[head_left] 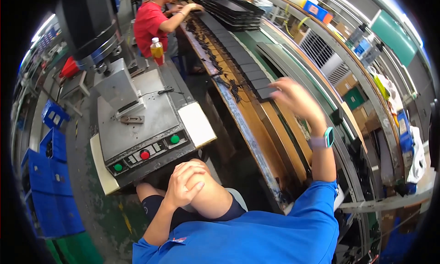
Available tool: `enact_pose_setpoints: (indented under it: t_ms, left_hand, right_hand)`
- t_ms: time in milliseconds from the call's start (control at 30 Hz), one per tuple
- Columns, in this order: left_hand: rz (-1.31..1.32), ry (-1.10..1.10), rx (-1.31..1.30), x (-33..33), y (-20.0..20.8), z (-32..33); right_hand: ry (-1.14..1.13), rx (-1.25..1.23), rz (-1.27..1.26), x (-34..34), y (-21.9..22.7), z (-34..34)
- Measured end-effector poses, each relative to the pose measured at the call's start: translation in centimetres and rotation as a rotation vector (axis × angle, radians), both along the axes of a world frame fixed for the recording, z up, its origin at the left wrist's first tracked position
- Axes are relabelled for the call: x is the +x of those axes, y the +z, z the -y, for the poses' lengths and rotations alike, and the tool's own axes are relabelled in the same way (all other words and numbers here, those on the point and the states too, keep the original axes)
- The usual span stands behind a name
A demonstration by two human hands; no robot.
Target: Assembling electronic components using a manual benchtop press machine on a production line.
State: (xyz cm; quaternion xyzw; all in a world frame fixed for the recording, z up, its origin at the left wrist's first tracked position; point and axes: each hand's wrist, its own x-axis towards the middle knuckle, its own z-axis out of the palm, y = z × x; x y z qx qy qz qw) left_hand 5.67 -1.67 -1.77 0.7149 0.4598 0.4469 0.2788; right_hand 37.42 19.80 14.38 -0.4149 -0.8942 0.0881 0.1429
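My left hand (pixel 184 185) lies loose on a knee (pixel 213 194). Flat black pieces (pixel 248 68) sit in a row on the long desk (pixel 251 123). My blurry right hand (pixel 293 98) is by the nearest one; I can't tell if it grips.

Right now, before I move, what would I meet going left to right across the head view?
Blue bins → the machine's left green button → red button → left hand → right hand → blue bottle → white plastic bag.
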Motion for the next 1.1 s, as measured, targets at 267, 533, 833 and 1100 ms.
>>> enact_pose_setpoints:
  t_ms: [267, 533, 833, 1100]
  left_hand:
    - [0.072, 0.039, -0.024, 0.3, -0.5, 0.4]
    - [0.106, 0.038, -0.028, -0.8, -1.2, 0.5]
    - [-0.049, -0.075, 0.012, -2.5, -1.1, 0.2]
    - [0.005, -0.123, -0.067, -2.1, -1.6, -0.7]
  right_hand:
    - [1.648, -0.595, -0.775, -26.1, -3.5, 27.0]
    - [1.778, -1.399, -0.598, -29.9, -7.4, 36.0]
    - [2.197, -1.548, -0.803, -25.6, -2.0, 32.8]
    - [1.497, -0.965, -1.094, -29.4, -4.8, 29.9]
